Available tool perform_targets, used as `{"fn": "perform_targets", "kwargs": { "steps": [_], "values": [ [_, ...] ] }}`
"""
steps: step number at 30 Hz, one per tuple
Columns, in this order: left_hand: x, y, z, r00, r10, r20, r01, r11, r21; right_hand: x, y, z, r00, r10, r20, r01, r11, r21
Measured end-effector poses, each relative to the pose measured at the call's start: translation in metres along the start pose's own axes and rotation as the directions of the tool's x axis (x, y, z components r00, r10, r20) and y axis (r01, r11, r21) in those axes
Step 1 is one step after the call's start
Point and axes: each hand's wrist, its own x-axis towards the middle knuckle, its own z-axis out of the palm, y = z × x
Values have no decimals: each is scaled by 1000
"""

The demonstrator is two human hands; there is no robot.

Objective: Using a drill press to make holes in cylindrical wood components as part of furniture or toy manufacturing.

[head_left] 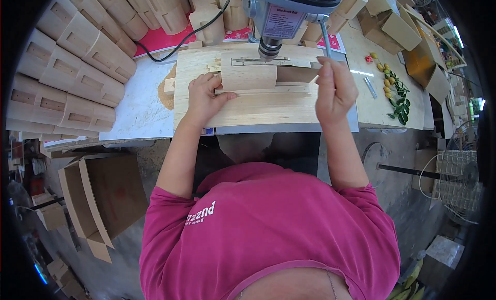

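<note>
A bench drill (279, 21) stands over the worktable, its chuck (269, 48) pointing down above a pale wooden cylinder (248, 77). The cylinder lies sideways on a flat wooden board (248, 114) and has an opening toward its right end. My left hand (205, 96) is closed on the cylinder's left end, with the thumb along its near edge. Closed in a fist, my right hand (335, 88) grips the lower end of the drill's lever (326, 39), right of the cylinder. The drill bit's tip is too small to make out.
Stacked wooden cylinders with slots (77, 52) fill the table's left and back. A black cable (194, 34) runs from there toward the drill. Yellow fruit and green leaves (395, 96) lie at right, near cardboard boxes (390, 31). An open carton (111, 196) sits below left.
</note>
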Motion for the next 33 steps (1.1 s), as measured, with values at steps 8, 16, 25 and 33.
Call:
{"fn": "perform_targets", "kwargs": {
  "steps": [8, 16, 25, 33],
  "values": [
    [6, -1, 1, 979, 175, -105, -173, 985, 20, -11, 29, 22, 989, -129, -72, 130, 992, 5],
    [-4, 10, -3, 998, 33, -57, -34, 999, -14, 66, -30, -23, 976, -191, -106, 195, 980, 34],
    [3, 34, 30, 995, 46, -87, -40, 997, 71, 183, 4, 2, 972, 183, 148, -161, 976, -147],
    [8, 34, 26, 999, -11, -37, 15, 993, 115, 166, -16, -16, 994, -23, 108, 36, 992, -122]
  ]
}}
